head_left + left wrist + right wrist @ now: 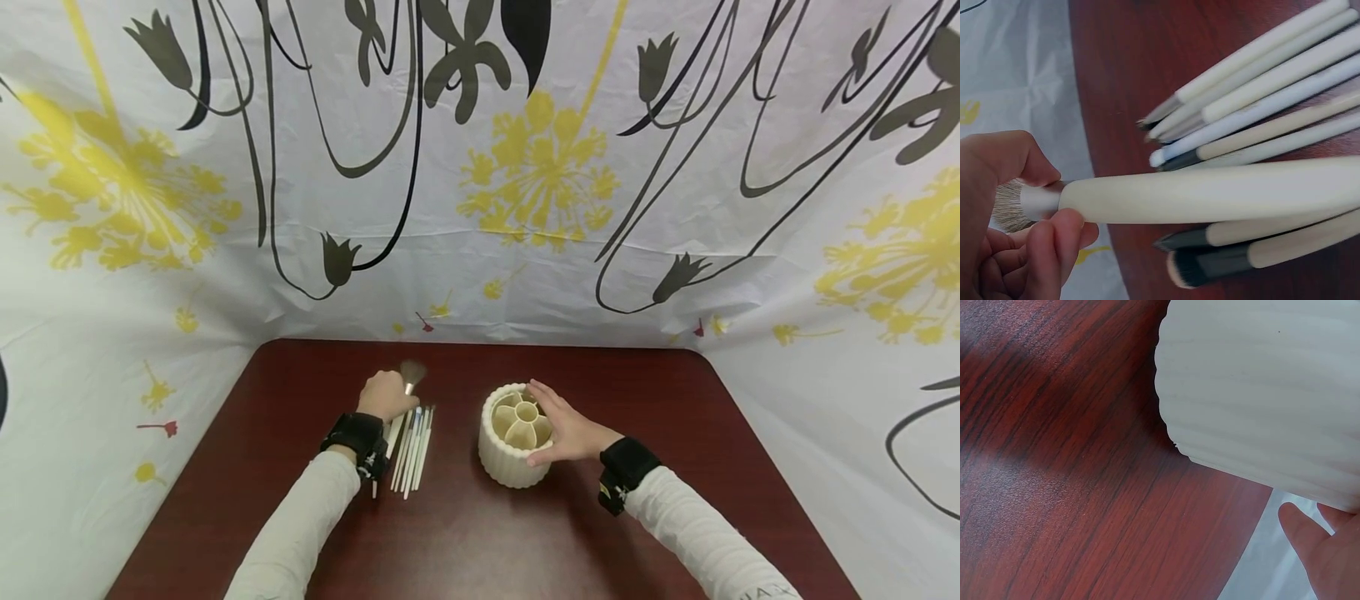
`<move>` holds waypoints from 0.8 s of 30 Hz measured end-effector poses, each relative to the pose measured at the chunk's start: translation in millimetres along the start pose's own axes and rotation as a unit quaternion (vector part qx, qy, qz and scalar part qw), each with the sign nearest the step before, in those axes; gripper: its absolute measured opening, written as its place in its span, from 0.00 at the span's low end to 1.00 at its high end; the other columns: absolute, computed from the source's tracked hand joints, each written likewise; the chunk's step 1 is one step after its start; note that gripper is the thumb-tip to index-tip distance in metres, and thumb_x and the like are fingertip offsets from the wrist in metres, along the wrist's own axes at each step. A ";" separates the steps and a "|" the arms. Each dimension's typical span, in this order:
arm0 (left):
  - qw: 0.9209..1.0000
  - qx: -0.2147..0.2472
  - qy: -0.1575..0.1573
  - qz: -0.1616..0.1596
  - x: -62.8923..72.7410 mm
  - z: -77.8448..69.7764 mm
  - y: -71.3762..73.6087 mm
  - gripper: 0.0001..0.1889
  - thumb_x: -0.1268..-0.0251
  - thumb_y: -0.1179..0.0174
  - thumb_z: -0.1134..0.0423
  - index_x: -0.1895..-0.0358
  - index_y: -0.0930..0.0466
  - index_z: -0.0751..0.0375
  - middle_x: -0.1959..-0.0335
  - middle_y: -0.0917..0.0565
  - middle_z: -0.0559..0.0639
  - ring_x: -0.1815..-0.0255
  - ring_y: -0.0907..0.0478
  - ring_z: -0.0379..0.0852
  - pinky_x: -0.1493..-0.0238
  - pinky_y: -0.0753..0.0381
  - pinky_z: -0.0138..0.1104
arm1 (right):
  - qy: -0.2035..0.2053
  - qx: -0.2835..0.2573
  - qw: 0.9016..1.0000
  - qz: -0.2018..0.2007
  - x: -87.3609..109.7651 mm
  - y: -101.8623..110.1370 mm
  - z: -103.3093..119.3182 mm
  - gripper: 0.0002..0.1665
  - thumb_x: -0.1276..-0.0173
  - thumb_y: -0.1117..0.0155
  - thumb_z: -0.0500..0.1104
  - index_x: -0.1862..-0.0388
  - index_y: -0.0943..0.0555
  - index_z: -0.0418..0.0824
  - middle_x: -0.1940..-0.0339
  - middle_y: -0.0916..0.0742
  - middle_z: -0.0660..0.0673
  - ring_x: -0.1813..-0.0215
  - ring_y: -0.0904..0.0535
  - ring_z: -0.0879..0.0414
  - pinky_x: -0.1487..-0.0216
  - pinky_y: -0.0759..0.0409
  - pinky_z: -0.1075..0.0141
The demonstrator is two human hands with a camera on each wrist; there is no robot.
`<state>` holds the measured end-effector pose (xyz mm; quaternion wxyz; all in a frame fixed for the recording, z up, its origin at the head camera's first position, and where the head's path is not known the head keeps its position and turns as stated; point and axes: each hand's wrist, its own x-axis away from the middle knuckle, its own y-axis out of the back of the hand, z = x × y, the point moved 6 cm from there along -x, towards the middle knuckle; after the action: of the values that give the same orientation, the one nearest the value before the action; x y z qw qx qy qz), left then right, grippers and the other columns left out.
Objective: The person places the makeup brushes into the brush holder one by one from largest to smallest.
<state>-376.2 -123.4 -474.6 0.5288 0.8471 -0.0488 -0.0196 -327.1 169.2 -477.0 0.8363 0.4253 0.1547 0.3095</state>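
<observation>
My left hand (386, 397) pinches a thick makeup brush (1210, 190) with a cream handle and fluffy bristles, gripping it where bristles meet handle. It is above a row of slim makeup brushes (412, 454) lying on the table. Two dark-collared brushes (1229, 259) show just beside the thick one in the left wrist view. My right hand (568, 427) holds the right side of a round, cream, ribbed brush holder (504, 463), fingers toward its far rim and thumb at the near side. In the right wrist view the holder's wall (1260, 381) hides part of the fingers.
The dark red wooden table (465, 542) has rounded far corners. Behind it hangs a white cloth (420, 275) with yellow and grey flower prints. The holder's top is divided into several compartments around a central ring (527, 412).
</observation>
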 end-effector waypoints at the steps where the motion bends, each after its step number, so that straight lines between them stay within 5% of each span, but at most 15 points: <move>1: 1.000 0.008 0.000 0.002 -0.1 -0.8 2.1 0.23 0.49 0.39 0.58 0.94 0.41 0.54 0.93 0.44 0.43 0.92 0.44 0.39 0.89 0.44 0.30 | 0.000 0.002 1.000 0.000 -0.1 -0.3 -0.2 0.70 0.58 0.28 0.62 0.29 0.59 0.35 0.27 0.54 0.42 0.28 0.58 0.45 0.36 0.45 0.45; 14: 0.999 0.051 -0.014 -0.015 -4.4 -11.8 24.4 0.21 0.50 0.39 0.58 0.91 0.40 0.55 0.92 0.43 0.44 0.91 0.44 0.40 0.88 0.45 0.30 | 0.007 0.003 1.000 -0.006 -0.4 1.9 0.1 0.69 0.58 0.28 0.62 0.29 0.57 0.36 0.27 0.53 0.41 0.28 0.57 0.44 0.37 0.44 0.44; 24: 0.995 0.060 -0.063 -0.049 -6.1 -31.4 31.7 0.18 0.51 0.41 0.58 0.90 0.38 0.54 0.91 0.43 0.44 0.89 0.45 0.41 0.86 0.47 0.31 | 0.011 -0.001 1.000 -0.017 0.0 0.7 2.0 0.69 0.58 0.28 0.62 0.29 0.56 0.34 0.28 0.52 0.39 0.28 0.56 0.43 0.38 0.43 0.43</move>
<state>-381.6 -108.5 -432.5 0.4711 0.8759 -0.0417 -0.0959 -326.4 168.3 -475.3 0.8402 0.4181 0.1708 0.3001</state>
